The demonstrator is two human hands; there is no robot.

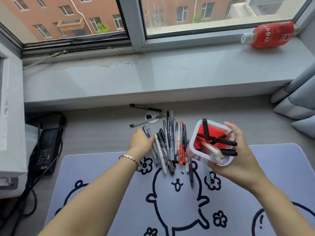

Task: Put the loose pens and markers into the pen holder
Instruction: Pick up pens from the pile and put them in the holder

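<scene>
A white pen holder (194,143) with a red inside is tilted toward me, and my right hand (238,157) grips it from the right. Several black markers and a clear pen stick out of it. A pile of loose pens and markers (170,143) lies on the desk left of the holder. My left hand (141,140) rests on the pile's left edge, fingers on the pens; whether it grips one is hidden. Two more pens lie farther back: a black marker (145,107) and a clear pen (146,120).
A lilac desk mat (102,184) with cartoon drawings covers the near desk. A black power adapter (46,149) with cables lies at the left. A red bottle (269,35) lies on the windowsill. Grey curtain folds (300,99) hang at the right.
</scene>
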